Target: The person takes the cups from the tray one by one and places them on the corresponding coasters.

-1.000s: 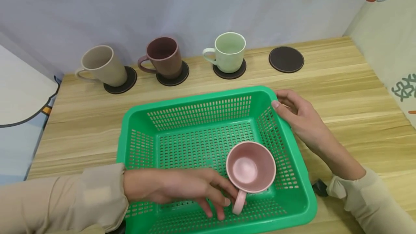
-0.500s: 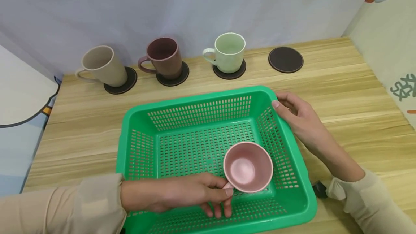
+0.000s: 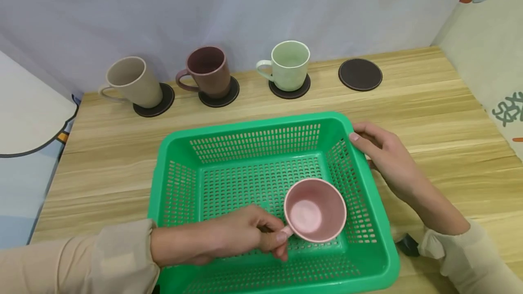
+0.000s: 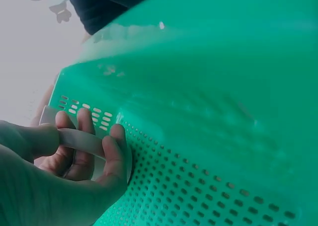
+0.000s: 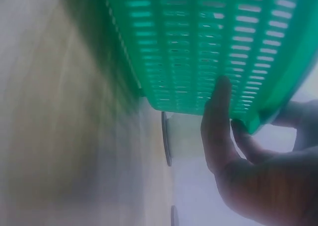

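Note:
In the head view a pink mug (image 3: pixel 315 210) sits upright in the right part of a green plastic basket (image 3: pixel 249 127). My left hand (image 3: pixel 241 235) reaches into the basket and pinches the mug's handle between thumb and fingers. The left wrist view shows those fingers curled around the handle (image 4: pixel 83 141). At the basket's far right corner my right hand (image 3: pixel 388 158) grips the rim, thumb on top. Its fingers (image 5: pixel 218 126) lie along the outside of the perforated wall in the right wrist view.
Along the back stand a beige mug (image 3: pixel 135 83), a dark maroon mug (image 3: pixel 209 72) and a pale green mug (image 3: pixel 290 66), each on a dark round coaster. A bare coaster (image 3: pixel 360 74) lies to their right. Behind them hangs a pale cloth (image 3: pixel 245 8).
My left fingers have closed on the mug's handle, which has swung from pointing toward me to pointing left. The basket's far edge has shifted slightly toward me, my right hand still on it.

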`<state>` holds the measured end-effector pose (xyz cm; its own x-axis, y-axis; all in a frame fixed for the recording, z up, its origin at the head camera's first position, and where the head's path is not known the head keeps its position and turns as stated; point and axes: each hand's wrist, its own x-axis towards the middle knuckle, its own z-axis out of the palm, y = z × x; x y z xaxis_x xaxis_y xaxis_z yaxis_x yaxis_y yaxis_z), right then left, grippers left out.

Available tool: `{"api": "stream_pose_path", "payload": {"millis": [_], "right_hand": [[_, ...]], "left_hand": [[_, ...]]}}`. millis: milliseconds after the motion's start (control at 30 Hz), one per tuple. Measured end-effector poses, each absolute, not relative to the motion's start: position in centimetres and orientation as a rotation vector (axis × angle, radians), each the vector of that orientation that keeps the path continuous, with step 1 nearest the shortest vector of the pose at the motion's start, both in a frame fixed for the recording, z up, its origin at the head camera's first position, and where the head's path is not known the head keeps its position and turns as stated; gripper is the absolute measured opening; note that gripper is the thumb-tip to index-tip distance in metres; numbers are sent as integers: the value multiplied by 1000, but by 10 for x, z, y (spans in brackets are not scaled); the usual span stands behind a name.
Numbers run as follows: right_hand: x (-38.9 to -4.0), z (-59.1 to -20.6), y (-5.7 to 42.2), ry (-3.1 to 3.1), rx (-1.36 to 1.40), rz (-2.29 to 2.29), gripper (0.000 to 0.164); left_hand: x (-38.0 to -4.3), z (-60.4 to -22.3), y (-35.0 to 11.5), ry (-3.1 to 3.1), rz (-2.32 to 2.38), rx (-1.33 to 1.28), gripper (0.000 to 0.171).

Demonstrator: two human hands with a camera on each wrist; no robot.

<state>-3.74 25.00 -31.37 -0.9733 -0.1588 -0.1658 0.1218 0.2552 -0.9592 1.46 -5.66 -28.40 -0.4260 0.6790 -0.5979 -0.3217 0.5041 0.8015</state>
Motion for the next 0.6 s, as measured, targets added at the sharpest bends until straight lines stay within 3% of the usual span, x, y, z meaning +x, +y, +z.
{"api": "stream_pose_path", "payload": {"millis": [200, 600], "right_hand": [[-35, -309, 256, 2136, 7, -1845, 39], [-30, -302, 262, 2114, 16, -1808, 43]], "left_hand": [[8, -278, -57, 1686, 1135, 315, 43], [0, -254, -56, 1664, 1223, 395, 39]]}}
